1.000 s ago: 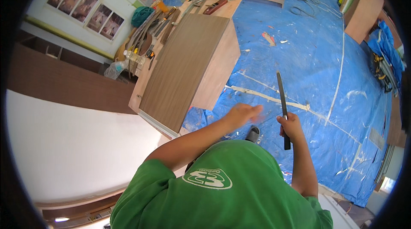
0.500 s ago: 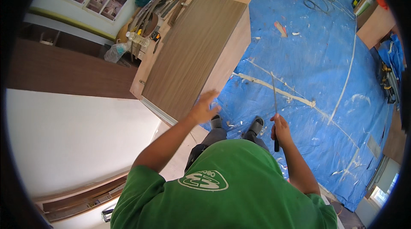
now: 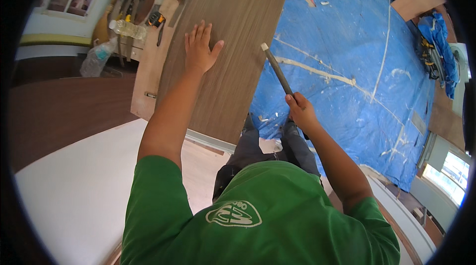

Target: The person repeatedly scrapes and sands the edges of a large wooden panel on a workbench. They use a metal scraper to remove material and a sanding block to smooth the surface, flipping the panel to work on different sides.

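Note:
A brown wood-grain panel [image 3: 233,67] lies flat on the workbench in front of me. My left hand [image 3: 201,51] rests on its face, fingers spread and holding nothing. My right hand [image 3: 301,111] is wrapped round a long, flat grey file [image 3: 280,73]. The file points up and to the left, its pale tip beside the panel's right edge. Whether the tip touches that edge I cannot tell. My fingers hide the file's handle.
Left of the panel lie an orange-and-black tape measure [image 3: 156,19], a clear plastic bottle [image 3: 130,29] and a crumpled plastic bag [image 3: 99,57]. Blue sheeting [image 3: 337,27] with pale scraps covers the floor on the right. Blue bundled material [image 3: 436,42] stands at the far right.
My left hand has moved forward from the panel's near right edge onto its face. My right hand has brought the file left, to the panel's edge. The view has moved closer to the panel.

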The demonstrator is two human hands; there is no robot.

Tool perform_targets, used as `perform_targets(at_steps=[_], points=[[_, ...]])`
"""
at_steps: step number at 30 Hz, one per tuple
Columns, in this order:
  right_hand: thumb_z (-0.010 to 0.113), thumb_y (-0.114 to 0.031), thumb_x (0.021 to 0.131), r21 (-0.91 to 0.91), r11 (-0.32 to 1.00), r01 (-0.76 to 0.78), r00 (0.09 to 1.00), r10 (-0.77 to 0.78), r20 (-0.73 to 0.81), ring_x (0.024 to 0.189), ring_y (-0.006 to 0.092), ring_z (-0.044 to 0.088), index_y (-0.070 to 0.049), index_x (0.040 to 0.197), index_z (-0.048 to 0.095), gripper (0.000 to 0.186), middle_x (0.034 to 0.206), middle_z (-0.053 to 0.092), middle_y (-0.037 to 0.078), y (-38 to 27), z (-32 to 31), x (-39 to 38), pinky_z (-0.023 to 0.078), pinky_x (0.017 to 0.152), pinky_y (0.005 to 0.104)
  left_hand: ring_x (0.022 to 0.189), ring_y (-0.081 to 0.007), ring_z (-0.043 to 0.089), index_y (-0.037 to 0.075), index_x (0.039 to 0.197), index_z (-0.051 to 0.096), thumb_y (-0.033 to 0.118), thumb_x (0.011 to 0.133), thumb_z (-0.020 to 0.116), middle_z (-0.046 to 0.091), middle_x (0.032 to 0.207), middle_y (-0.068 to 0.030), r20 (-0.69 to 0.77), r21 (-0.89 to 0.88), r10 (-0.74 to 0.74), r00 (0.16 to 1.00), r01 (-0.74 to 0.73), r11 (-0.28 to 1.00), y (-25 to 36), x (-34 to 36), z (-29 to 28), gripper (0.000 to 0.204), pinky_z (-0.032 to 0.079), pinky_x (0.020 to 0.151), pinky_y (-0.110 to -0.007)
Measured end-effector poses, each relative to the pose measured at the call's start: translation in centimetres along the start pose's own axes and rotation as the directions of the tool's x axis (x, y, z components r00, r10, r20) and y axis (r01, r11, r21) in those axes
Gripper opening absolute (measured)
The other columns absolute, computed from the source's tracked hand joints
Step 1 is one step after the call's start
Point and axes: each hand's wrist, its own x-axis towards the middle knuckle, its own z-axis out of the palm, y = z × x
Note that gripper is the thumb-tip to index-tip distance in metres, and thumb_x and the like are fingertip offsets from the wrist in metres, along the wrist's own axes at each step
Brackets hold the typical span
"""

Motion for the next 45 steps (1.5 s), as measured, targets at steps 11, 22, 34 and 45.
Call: perform_targets(at_steps=[11, 22, 34, 45], points=[[0.063, -0.038, 0.104, 0.044, 0.995, -0.093, 0.993, 0.096, -0.07, 0.057, 0.0137, 0.048, -0.003, 0.083, 0.058, 0.041, 0.063, 0.051, 0.004, -1.7, 6.0, 1.4, 0.04, 0.053, 0.034, 0.159, -0.0244, 0.017, 0.017, 0.16, 0.036, 0.063, 0.102, 0.04, 0.028, 0.17, -0.0046, 0.013, -0.056, 0.01, 1.0, -0.009, 0.998, -1.4, 0.2, 1.5, 0.075, 0.006, 0.131, -0.049], [0.073, -0.025, 0.097, 0.68, 0.731, -0.053, 0.996, 0.083, -0.011, 0.052, 0.0131, 0.051, -0.002, 0.115, 0.064, 0.03, 0.084, 0.059, 0.005, -7.4, 5.4, 10.5, 0.039, 0.045, 0.0275, 0.158, -0.0258, 0.02, 0.016, 0.158, 0.039, 0.061, 0.102, 0.044, 0.031, 0.168, -0.0062, -0.059, -0.043, 0.048, 0.997, -0.05, 0.998, -1.7, 0.4, 2.1, 0.073, 0.009, 0.13, -0.05], [0.073, -0.017, 0.094, 0.89, 0.342, -0.3, 0.951, 0.035, 0.307, 0.059, 0.0115, 0.054, -0.009, 0.106, 0.06, 0.02, 0.085, 0.061, 0.001, -5.4, 4.7, 14.2, 0.045, 0.044, 0.0222, 0.158, -0.0284, 0.019, 0.014, 0.16, 0.037, 0.06, 0.103, 0.044, 0.028, 0.169, -0.0096, -0.018, 0.035, 0.042, 0.999, -0.042, 0.999, -0.9, 0.2, 2.0, 0.073, 0.009, 0.13, -0.051], [0.075, -0.017, 0.093, 0.726, 0.67, -0.156, 0.985, 0.047, 0.168, 0.06, 0.0126, 0.056, -0.001, 0.117, 0.059, 0.033, 0.091, 0.064, 0.007, -5.7, 4.9, 10.8, 0.042, 0.048, 0.0253, 0.157, -0.03, 0.022, 0.014, 0.159, 0.038, 0.058, 0.103, 0.047, 0.031, 0.168, -0.0108, -0.066, -0.008, 0.081, 0.995, -0.081, 0.997, -1.6, 0.2, 2.2, 0.072, 0.011, 0.129, -0.052]])
